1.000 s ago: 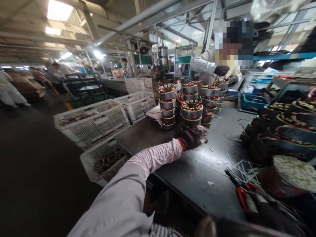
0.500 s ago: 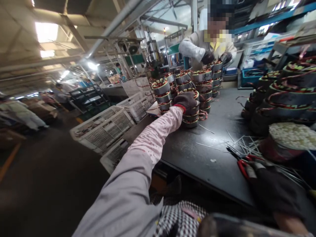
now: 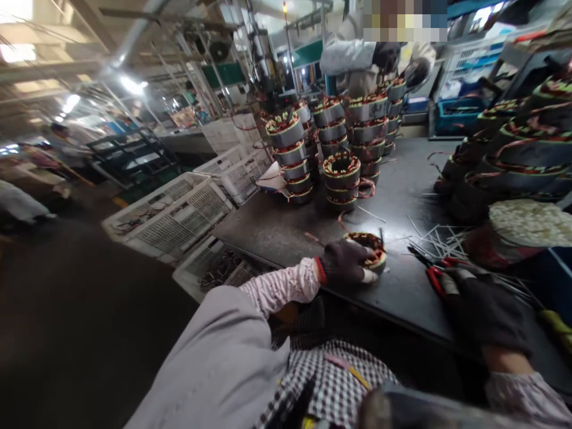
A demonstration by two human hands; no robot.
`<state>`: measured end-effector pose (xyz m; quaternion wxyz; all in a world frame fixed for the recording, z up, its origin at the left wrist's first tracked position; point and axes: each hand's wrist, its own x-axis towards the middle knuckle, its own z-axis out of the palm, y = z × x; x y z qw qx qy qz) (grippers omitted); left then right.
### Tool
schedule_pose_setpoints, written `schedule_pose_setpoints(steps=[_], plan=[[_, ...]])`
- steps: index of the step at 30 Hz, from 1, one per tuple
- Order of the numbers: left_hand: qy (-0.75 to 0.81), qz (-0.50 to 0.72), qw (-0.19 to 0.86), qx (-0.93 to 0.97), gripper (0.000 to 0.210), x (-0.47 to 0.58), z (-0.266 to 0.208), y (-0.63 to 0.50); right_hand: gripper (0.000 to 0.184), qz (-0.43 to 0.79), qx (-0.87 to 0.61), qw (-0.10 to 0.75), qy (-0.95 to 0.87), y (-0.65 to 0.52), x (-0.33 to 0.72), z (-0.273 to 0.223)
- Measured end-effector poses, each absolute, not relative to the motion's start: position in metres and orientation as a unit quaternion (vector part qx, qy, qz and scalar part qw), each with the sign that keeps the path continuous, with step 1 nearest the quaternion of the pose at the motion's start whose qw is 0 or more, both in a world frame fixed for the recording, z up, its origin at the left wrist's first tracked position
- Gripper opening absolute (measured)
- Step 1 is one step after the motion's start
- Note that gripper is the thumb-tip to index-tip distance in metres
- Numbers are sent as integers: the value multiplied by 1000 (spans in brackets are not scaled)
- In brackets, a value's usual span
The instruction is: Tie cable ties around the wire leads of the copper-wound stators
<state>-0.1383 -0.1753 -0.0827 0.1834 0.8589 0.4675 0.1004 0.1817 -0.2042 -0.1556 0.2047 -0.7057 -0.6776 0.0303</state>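
In a dark glove with pale fingertips, my left hand (image 3: 346, 262) grips a wound motor stator (image 3: 379, 260) at the near edge of the dark table (image 3: 308, 226). Copper-coloured windings show inside its ring, and a loose lead trails off to the left. Farther right, my right hand (image 3: 485, 304), gloved too, is closed around red-handled pliers (image 3: 434, 275), whose dark jaws point away to the left. Just beyond the held stator stands a short stack of stators (image 3: 342, 182). Thin pale sticks (image 3: 440, 243) lie scattered beyond the pliers.
Taller stator stacks (image 3: 292, 158) stand at the back, and more pile up at the right (image 3: 522, 161). A tub of whitish bits (image 3: 529, 223) sits near my right hand. Across the table a co-worker's gloved hands (image 3: 386, 56) are over a stack. White crates (image 3: 179, 208) line the left side.
My left hand has come back from the short stack toward me, bringing a stator down to the table's near edge. My right hand has stayed in place with the pliers.
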Motion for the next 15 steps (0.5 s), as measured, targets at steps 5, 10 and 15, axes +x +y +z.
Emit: schedule_pose_setpoints(steps=[5,10,15], plan=[[445,112,100,883,66,-124,-86,-194,69,-15,-651,339,-679,-222,158,-161],[418,26,145,896,47,-131,-50,-173,62,176,-575,456,-656,-237,96,-150],[411,-119,132,894,50,-114,-35,-145,52,255,-596,540,-538,-217,94,-120]])
